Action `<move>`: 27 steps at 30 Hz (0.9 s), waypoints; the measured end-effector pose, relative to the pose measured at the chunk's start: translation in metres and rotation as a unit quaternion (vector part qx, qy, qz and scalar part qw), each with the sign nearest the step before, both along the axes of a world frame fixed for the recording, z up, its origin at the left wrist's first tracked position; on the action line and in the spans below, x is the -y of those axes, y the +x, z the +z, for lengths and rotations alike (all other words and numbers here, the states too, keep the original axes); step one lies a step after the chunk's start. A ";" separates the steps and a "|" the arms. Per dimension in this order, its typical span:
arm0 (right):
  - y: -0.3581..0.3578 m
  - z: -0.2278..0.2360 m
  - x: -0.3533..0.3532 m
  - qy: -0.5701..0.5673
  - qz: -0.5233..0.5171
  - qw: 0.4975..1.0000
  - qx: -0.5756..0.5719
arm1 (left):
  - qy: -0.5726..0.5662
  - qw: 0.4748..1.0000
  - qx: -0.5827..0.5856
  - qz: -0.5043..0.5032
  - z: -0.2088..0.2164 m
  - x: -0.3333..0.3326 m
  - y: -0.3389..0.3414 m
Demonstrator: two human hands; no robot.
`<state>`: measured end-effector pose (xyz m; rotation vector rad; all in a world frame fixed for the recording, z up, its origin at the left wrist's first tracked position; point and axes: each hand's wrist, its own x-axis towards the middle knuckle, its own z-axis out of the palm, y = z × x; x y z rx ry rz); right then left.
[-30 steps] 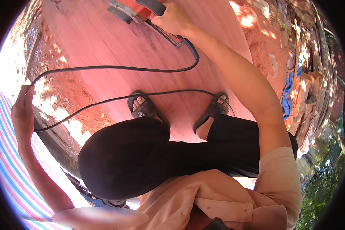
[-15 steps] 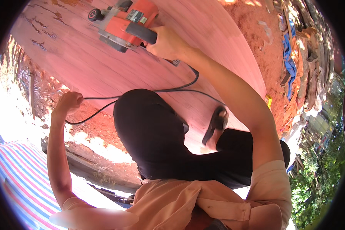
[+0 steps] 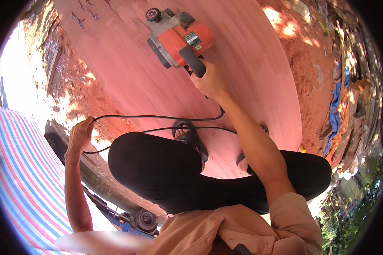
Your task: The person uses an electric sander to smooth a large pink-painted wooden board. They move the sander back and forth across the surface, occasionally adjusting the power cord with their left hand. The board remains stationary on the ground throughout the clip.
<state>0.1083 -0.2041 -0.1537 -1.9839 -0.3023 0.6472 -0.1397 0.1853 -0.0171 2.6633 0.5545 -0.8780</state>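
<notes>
A red and grey electric hand planer rests on a broad, reddish wooden slab with a curved edge. My right hand is closed round the planer's black rear handle. From the tool a black power cord runs left across the slab. My left hand is raised off to the left, its fingers closed on that cord, and a second length of cord passes back from it behind my knee. My sandalled foot is on the slab.
Reddish soil lies beyond the slab's right edge, with stacked wood and a blue tarp farther right. Dark cracks mark the slab at far left. A striped sheet hangs at lower left.
My right hand and the planer have shifted right across the slab in view. The cord between my hands is pulled straighter, and my left foot now shows beyond my knee.
</notes>
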 end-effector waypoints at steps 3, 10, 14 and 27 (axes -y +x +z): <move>-0.022 -0.011 0.022 0.025 -0.005 1.000 -0.014 | -0.006 0.993 0.046 0.109 0.059 0.031 -0.015; -0.083 -0.020 0.143 0.021 0.037 0.999 -0.010 | 0.019 0.981 0.178 0.075 0.138 0.183 -0.053; -0.104 -0.030 0.179 -0.003 0.040 0.998 -0.044 | 0.013 0.983 0.177 0.047 0.114 0.214 -0.041; 0.009 -0.067 -0.017 0.090 0.040 0.991 0.087 | 0.039 0.929 0.344 0.132 0.069 0.170 0.011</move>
